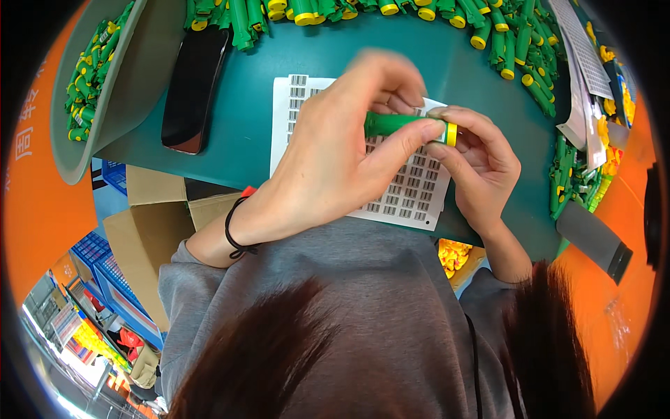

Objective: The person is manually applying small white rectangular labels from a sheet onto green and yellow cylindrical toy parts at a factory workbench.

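A green plastic tube with a yellow end cap (pixel 391 124) lies crosswise between my two hands, above a sheet of barcode labels (pixel 282 122). My left hand (pixel 328 153) is closed over the tube, its thumb pressed along the side near the yellow end. The fingers of that hand are partly hidden and a little blurred. My right hand (pixel 485 160) pinches the yellow-capped end between thumb and fingers. A small pale patch shows on the tube beside the cap, under my left thumb. The tube's far left end is hidden behind my left hand.
Piles of similar green tubes (pixel 520 49) line the table's far and right edges. A black phone (pixel 195 91) lies left of the sheet, beside a grey bin (pixel 143 84) with more green pieces. Below the table stand an open cardboard box (pixel 157 237) and a container of yellow parts (pixel 453 256).
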A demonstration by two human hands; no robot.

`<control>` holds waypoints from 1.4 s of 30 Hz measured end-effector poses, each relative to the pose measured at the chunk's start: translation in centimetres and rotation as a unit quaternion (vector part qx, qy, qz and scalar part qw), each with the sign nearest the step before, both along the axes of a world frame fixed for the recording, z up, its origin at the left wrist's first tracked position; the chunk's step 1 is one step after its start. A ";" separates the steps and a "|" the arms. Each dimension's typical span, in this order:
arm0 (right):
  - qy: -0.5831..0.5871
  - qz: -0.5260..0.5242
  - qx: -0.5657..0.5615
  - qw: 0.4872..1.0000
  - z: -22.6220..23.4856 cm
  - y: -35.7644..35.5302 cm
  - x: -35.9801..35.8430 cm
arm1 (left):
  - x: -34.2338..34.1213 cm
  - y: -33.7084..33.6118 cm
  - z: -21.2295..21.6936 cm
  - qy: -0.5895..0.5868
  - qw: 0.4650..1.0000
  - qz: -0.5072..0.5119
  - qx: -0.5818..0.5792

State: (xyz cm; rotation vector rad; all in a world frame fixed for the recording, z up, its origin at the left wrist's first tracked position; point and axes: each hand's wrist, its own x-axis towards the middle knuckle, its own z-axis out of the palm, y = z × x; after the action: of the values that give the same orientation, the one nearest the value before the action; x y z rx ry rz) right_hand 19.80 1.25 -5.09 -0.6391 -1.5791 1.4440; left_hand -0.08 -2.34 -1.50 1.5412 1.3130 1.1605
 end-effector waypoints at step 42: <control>-0.110 0.042 -0.162 0.980 0.6 1.1 -1.4 | -11.0 0.6 -3.7 0.285 0.946 0.062 0.140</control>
State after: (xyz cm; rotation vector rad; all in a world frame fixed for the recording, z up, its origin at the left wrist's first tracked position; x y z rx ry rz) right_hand 18.35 2.39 -4.47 -0.9578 -1.5647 1.7637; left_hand -11.06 -1.75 -5.24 2.1387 1.6894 1.0460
